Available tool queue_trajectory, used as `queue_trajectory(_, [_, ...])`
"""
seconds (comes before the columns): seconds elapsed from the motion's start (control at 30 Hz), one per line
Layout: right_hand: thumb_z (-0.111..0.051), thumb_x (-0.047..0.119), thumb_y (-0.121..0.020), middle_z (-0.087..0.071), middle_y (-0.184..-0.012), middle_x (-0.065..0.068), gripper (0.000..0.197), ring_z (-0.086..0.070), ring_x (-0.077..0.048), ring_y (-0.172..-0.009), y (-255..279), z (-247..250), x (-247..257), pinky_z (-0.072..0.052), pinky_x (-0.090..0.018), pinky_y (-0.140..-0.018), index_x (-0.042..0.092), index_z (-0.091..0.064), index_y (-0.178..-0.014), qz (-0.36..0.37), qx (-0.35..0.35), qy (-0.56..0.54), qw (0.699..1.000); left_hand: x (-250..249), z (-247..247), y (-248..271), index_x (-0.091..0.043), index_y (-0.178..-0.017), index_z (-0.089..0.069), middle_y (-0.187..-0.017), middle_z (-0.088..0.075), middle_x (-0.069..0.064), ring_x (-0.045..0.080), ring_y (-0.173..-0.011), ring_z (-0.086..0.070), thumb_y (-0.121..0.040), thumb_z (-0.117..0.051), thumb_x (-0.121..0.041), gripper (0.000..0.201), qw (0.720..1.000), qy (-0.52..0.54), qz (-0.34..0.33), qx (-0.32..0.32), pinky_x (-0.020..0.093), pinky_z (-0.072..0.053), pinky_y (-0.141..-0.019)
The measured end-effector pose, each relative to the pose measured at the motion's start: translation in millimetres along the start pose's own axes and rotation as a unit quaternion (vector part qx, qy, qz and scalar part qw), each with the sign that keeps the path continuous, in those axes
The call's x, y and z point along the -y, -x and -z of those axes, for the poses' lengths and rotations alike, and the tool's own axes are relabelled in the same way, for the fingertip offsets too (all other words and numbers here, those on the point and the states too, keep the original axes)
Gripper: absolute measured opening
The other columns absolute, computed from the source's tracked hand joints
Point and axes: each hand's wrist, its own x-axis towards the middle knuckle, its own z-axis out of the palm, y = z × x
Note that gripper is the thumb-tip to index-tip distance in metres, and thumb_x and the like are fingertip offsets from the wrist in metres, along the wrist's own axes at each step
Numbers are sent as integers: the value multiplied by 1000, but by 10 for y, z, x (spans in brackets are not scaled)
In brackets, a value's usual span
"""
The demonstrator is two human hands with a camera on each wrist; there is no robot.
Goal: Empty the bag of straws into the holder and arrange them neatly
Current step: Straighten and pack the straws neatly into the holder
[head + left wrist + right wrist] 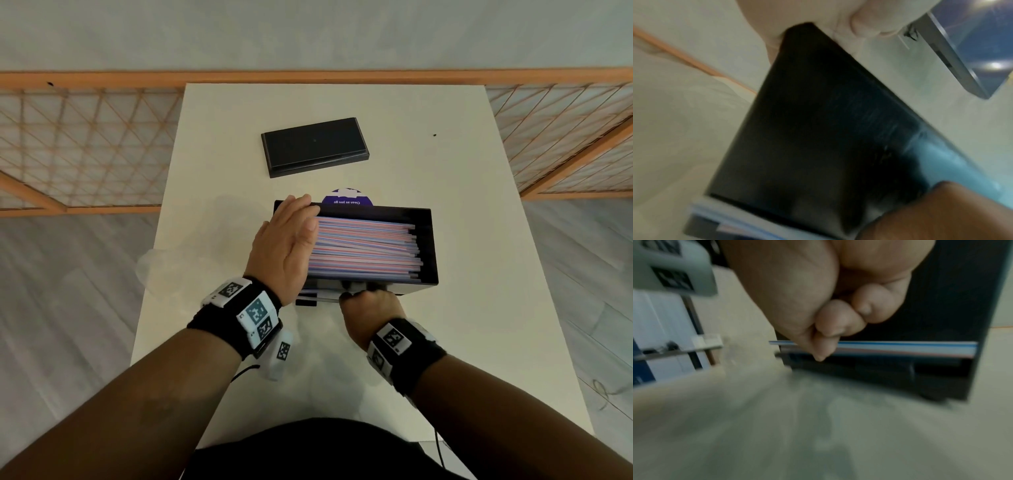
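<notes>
The black holder (430, 246) stands open on the white table, filled with pink-and-blue striped straws (366, 250) lying lengthwise. My left hand (291, 240) lies flat over the left ends of the straws with its fingers straight. My right hand (370, 303) is at the holder's front wall with its fingers curled. In the right wrist view those fingers (838, 318) curl against a few straws (900, 347) lying in the low front slot; one straw end pokes out to the left. The empty clear bag (161, 270) lies at the table's left edge.
The holder's black lid (315, 145) lies flat behind it, towards the far edge of the table (479, 205). A purple round sticker (346, 197) shows behind the holder. A wooden lattice fence (85, 137) runs round the table's far side.
</notes>
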Motion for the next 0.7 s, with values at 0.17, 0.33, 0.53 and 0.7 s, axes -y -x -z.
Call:
queue_trajectory(0.17, [-72, 10, -65, -59, -51, -3, 13, -59, -30, -42, 374, 279, -174, -32, -27, -45, 16, -61, -64, 19, -107, -59, 992, 79, 242, -59, -32, -141, -57, -156, -43, -14, -7, -148, -25, -75, -7, -95, 105, 966, 235, 90, 63, 25, -9, -125])
queue_trajectory(0.33, [-81, 13, -50, -48, -40, 0, 27, -47, -27, -30, 507, 625, -414, -22, -22, -45, 18, -55, -53, -33, -207, -51, 976, 52, 297, -92, -35, -128, -64, -149, -54, -5, 6, -139, -48, -86, -14, -79, 79, 921, 359, 141, 58, 42, -25, -125])
queue_trajectory(0.53, [-54, 24, -92, -66, -84, -4, 7, -56, -31, -68, 133, 928, -457, -38, -31, -59, 24, -50, -85, -35, -156, -58, 985, 38, 234, -38, -38, -142, -54, -147, -43, -26, -13, -144, -24, -84, -9, -88, 88, 968, 224, 91, 62, 24, -13, -124])
queue_trajectory(0.7, [-64, 33, -78, -61, -56, -2, 20, -58, -32, -48, 269, 744, -373, -37, -28, -48, 18, -56, -68, 63, -268, -134, 952, 34, 215, -44, -38, -140, -50, -159, -40, -11, -7, -149, -19, -93, -19, -70, 65, 979, 183, 65, 66, 13, -11, -120])
